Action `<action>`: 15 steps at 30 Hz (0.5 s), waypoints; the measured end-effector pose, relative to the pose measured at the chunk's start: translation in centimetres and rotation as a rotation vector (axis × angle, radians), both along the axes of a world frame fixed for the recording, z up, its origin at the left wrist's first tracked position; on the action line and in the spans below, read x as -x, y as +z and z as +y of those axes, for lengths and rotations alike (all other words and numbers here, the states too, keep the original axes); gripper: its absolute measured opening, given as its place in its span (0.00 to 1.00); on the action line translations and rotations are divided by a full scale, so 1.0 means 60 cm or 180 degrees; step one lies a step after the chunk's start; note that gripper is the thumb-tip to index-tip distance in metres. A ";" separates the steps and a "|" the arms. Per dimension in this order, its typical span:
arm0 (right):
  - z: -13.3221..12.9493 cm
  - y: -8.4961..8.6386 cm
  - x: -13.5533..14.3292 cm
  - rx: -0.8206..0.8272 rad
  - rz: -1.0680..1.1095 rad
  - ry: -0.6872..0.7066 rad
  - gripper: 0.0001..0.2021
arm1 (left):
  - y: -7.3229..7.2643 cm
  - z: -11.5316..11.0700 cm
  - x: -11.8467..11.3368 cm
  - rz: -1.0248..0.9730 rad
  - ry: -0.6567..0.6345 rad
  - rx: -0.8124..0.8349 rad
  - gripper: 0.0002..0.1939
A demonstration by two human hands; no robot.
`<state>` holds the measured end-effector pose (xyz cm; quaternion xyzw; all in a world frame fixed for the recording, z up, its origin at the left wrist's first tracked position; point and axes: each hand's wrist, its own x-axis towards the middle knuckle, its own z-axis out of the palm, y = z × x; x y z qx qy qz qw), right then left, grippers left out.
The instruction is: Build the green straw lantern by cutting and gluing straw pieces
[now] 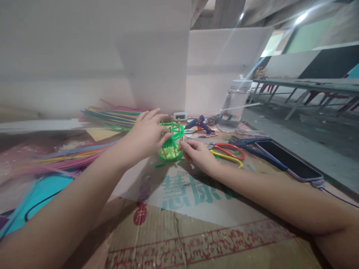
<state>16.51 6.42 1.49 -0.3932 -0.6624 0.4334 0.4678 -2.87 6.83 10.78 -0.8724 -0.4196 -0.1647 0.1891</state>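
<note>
**Handwork at a green frame (169, 152)**

In the head view, the frame, with orange sticks (178, 125) upright, stands toward the far side of the table (126, 231). The left hand (148, 132) is at its left side, fingers spread; I cannot tell whether it grips. The right hand (198, 153) is at its near right, thumb and forefinger drawn together, their hold unclear. A blue glue gun (202, 125) lies beyond, to the right.

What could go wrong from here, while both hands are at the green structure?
The blue glue gun appears close behind the green structure; if hot, it might burn the right hand. The structure's thin sticks could bend or shift if the left hand presses too hard.
</note>
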 end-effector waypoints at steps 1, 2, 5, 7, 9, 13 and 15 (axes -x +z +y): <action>-0.002 0.001 0.000 0.0006 0.0002 0.0023 0.22 | 0.001 0.003 0.000 0.0013 -0.0007 0.0076 0.18; -0.003 0.003 -0.001 0.0013 -0.0002 0.0041 0.23 | 0.001 0.005 0.000 0.0012 -0.0025 0.0143 0.18; -0.007 0.007 0.000 0.0048 -0.0019 0.0116 0.23 | 0.000 0.009 0.002 -0.0055 -0.0088 0.0219 0.19; -0.008 0.010 0.002 0.0062 -0.0035 0.0198 0.22 | -0.002 0.010 0.003 -0.0113 -0.0140 0.0238 0.18; -0.009 0.012 0.005 0.0047 -0.0049 0.0253 0.21 | -0.004 0.010 0.003 -0.0178 -0.0219 0.0233 0.18; -0.013 0.015 0.012 0.0003 -0.0057 0.0246 0.19 | -0.008 0.008 -0.002 -0.0245 -0.0330 0.0134 0.16; -0.014 0.013 0.010 -0.0073 -0.0132 0.0227 0.18 | -0.009 0.007 -0.004 -0.0271 -0.0332 0.0101 0.16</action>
